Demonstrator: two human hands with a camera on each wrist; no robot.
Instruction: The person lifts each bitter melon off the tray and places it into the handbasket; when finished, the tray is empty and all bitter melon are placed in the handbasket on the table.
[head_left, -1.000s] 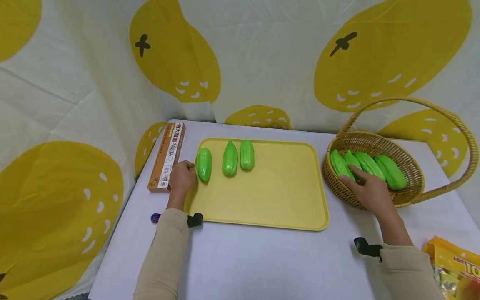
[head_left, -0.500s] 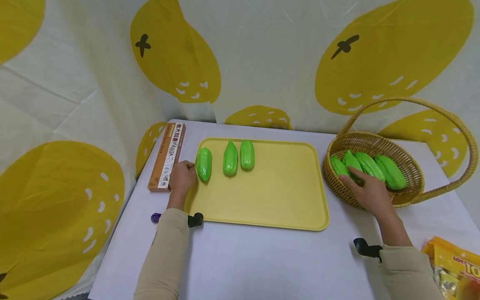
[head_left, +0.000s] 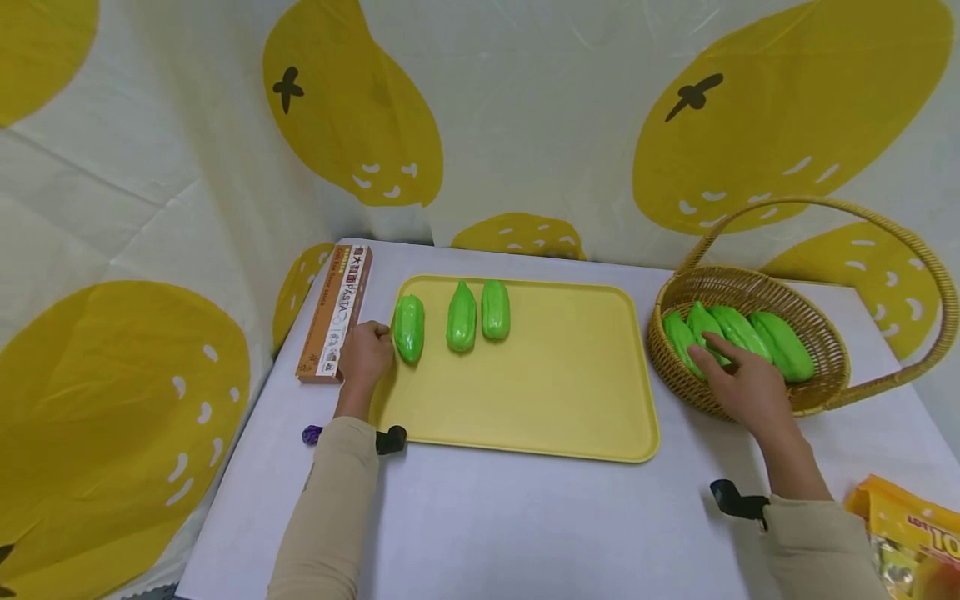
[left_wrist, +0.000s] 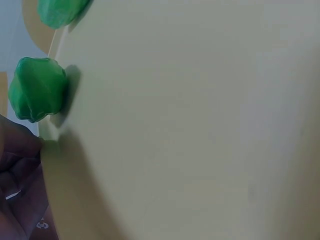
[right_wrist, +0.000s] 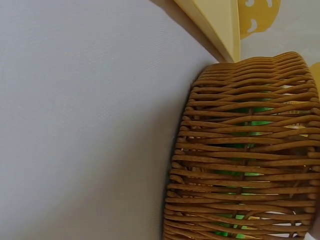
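Three green vegetables lie on the yellow tray [head_left: 525, 392]: one at its left edge [head_left: 408, 328], two near its back [head_left: 461, 317]. My left hand [head_left: 365, 354] pinches the tray's left rim, its fingers curled; in the left wrist view the fingers [left_wrist: 20, 140] meet the rim below a green vegetable [left_wrist: 37, 89]. The wicker basket [head_left: 836, 367] at the right holds several green vegetables [head_left: 780, 343]. Over its near left part is my right hand [head_left: 742, 383], fingers loosely bent and apart, close to the vegetables. In the right wrist view the basket's woven side [right_wrist: 245, 150] hides most of them.
A pasta box [head_left: 334, 312] lies left of the tray. A small purple object [head_left: 311, 435] is beside the left sleeve. At the lower right sits an orange and yellow snack packet [head_left: 911, 533]. The basket's tall handle [head_left: 918, 242] arches to the right, and a patterned cloth hangs behind.
My right hand has lifted slightly off the vegetables, its thumb and fingers spreading. The leftmost vegetable in the basket has settled a little lower. My left hand stays at the tray rim.
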